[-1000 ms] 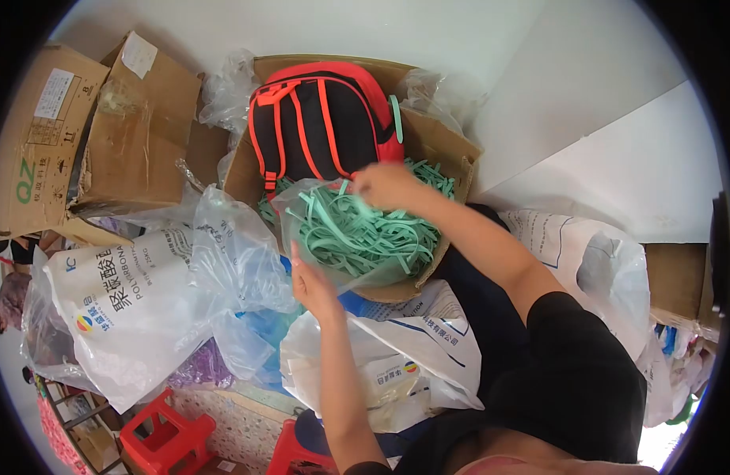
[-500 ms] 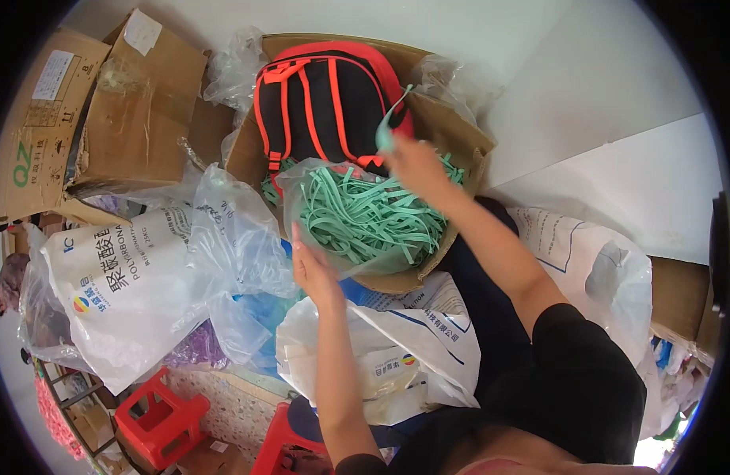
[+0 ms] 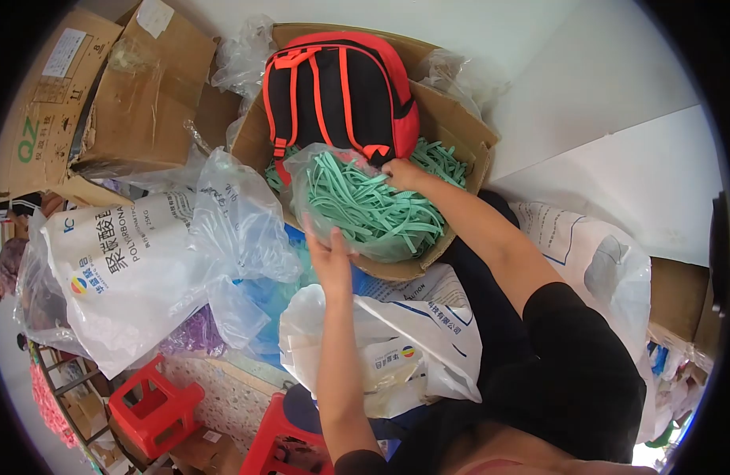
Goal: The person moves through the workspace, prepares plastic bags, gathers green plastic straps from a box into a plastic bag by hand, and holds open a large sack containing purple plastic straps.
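A clear plastic bag full of green strips (image 3: pixel 373 202) lies in an open cardboard box (image 3: pixel 480 150). My right hand (image 3: pixel 403 176) is at the upper right of the strips, fingers curled together against them; what it grips is too small to make out. My left hand (image 3: pixel 330 252) is at the bag's lower left edge with its fingers apart. Behind the strips a red and black backpack (image 3: pixel 333 103) leans in the box, its straps facing me. More green strips (image 3: pixel 442 162) lie outside the bag on the right.
White printed sacks lie at the left (image 3: pixel 135 269), in front of me (image 3: pixel 389 348) and at the right (image 3: pixel 571 245). Cardboard boxes (image 3: pixel 147 95) stand at the upper left. Two red stools (image 3: pixel 155 408) are at the lower left, by a purple bag (image 3: pixel 195 332).
My right hand has come down onto the strips, and the green strip it held raised is no longer seen there. My left hand has shifted slightly right along the bag.
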`<state>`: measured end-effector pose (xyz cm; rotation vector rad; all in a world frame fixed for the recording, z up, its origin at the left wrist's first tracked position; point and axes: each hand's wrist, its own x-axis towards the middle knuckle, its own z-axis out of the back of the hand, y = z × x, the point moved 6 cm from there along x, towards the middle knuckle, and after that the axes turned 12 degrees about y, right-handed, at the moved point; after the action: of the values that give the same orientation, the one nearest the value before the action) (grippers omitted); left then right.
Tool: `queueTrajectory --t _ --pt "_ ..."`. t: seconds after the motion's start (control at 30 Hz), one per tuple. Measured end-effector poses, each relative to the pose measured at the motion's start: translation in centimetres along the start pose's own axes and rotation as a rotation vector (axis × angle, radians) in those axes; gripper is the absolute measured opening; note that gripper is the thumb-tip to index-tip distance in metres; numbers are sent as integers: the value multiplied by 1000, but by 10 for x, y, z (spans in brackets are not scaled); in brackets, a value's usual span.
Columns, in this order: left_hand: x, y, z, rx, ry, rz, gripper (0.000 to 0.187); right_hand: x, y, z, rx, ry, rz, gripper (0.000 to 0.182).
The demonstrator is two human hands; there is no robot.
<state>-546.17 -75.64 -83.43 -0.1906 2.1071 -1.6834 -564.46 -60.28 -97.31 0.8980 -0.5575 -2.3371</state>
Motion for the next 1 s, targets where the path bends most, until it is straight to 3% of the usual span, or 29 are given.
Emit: queueTrajectory --t 0.13,0.2,0.3,0.5,0.53,0.63,0.73,0.83,0.93,1.0 --pt "-7 -3 11 -9 24 29 44 -7 20 17 697 -119 158 11" --pt "0 -15 26 12 -35 -19 39 -35 53 56 692 -286 297 13" --pt "3 -7 42 115 -67 -44 34 -82 92 122 398 -611 177 13" --pt "6 29 39 66 -51 10 35 -76 99 129 -179 -308 2 21" --pt "4 25 36 44 -50 24 35 -79 91 129 -193 -271 -94 34" --pt "3 25 34 11 -45 8 36 -86 86 123 -137 -169 -152 37" --pt "0 21 29 -23 -64 -36 37 -84 110 114 218 -116 22 38" --pt "-1 20 27 -61 -61 -69 38 -68 133 101 378 -279 165 35" --pt "-6 12 21 -49 -110 -73 39 -77 149 98 167 -451 514 31" --pt "-9 8 23 -27 -115 -89 40 -72 121 114 -21 -187 149 27"
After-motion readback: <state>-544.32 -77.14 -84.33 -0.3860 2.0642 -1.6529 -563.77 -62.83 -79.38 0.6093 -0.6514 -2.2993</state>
